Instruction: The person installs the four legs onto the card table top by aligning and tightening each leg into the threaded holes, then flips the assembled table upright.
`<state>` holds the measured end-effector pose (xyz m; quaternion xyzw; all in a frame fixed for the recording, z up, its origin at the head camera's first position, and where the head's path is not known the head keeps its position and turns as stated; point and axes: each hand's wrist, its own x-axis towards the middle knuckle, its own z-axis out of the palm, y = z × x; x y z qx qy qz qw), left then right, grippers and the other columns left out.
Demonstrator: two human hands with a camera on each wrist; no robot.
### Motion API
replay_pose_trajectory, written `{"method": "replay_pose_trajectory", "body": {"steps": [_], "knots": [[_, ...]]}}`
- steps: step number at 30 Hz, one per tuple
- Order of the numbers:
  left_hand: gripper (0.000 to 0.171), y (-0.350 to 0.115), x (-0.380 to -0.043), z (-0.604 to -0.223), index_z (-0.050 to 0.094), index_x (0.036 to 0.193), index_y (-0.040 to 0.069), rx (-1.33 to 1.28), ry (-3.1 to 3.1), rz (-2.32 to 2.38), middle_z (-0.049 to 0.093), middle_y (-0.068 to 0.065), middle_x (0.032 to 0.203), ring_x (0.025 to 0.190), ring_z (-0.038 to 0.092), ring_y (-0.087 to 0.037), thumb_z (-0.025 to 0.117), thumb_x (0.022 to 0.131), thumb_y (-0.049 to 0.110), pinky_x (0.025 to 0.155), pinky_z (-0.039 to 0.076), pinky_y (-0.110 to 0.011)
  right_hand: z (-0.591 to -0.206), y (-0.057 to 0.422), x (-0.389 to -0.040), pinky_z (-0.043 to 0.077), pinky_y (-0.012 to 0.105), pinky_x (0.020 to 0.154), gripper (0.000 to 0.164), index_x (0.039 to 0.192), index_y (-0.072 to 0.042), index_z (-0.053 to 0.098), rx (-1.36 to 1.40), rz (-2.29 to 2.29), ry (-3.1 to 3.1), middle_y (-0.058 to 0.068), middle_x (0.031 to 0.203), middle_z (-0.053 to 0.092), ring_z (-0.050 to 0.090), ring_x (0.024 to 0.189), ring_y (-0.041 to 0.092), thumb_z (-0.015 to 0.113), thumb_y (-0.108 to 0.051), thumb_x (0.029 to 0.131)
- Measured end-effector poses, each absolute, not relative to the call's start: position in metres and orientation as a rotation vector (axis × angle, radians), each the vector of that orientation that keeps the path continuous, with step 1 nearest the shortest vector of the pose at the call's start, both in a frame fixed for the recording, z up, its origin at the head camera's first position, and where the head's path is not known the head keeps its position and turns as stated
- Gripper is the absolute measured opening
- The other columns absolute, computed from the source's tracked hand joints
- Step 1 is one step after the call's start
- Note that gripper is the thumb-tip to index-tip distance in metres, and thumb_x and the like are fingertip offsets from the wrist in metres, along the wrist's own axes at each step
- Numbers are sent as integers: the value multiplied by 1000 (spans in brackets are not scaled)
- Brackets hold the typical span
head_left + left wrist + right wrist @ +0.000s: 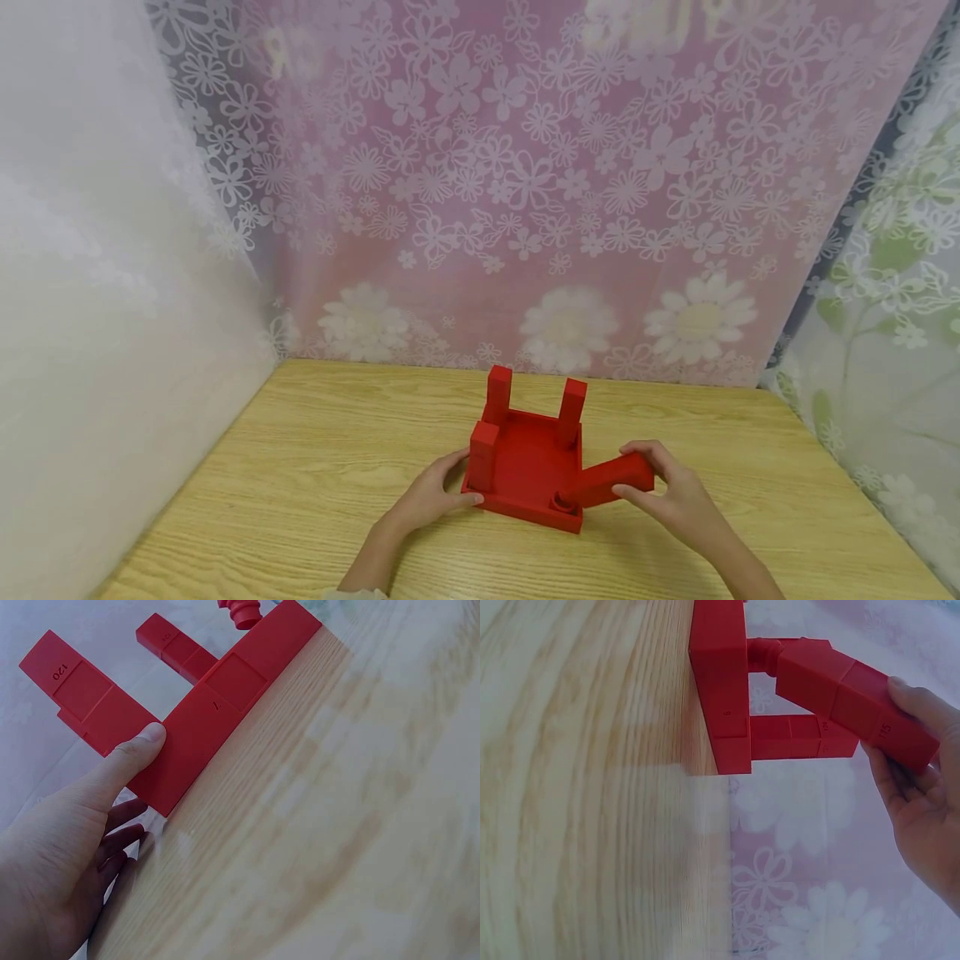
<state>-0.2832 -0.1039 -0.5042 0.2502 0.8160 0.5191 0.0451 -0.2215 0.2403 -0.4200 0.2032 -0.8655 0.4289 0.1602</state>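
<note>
A red toy table (pixel 528 458) lies upside down on the wooden surface, with three red legs upright at its corners. My left hand (pixel 427 498) holds its near left corner, thumb on the front side (pixel 196 739) and fingers round the left side. Between right thumb and fingers, my right hand (pixel 681 502) grips a fourth red leg (pixel 611 481) by its outer end. That leg is tilted well over to the right. Its ridged round end (pixel 763 656) is at the near right corner, beside a round socket (pixel 561 502); whether they touch I cannot tell.
Light wood-grain tabletop (pixel 337 442) extends around the red piece. A pink flowered curtain (pixel 525 208) stands along the back edge. White sheeting (pixel 127 292) borders the left side, and a flowered sheet (pixel 900 350) the right.
</note>
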Motion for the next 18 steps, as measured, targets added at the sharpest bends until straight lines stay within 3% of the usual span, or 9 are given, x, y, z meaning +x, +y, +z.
{"method": "replay_pose_trajectory", "body": {"steps": [18], "knots": [[73, -104, -286, -506, 39, 140, 14, 767, 2483, 1595, 44, 4, 135, 128, 33, -18, 72, 79, 37, 103, 27, -43, -410, 222, -231, 51, 31, 71, 47, 117, -11, 55, 711, 1040, -2494, -6, 99, 61, 59, 85, 10, 76, -18, 76]]}}
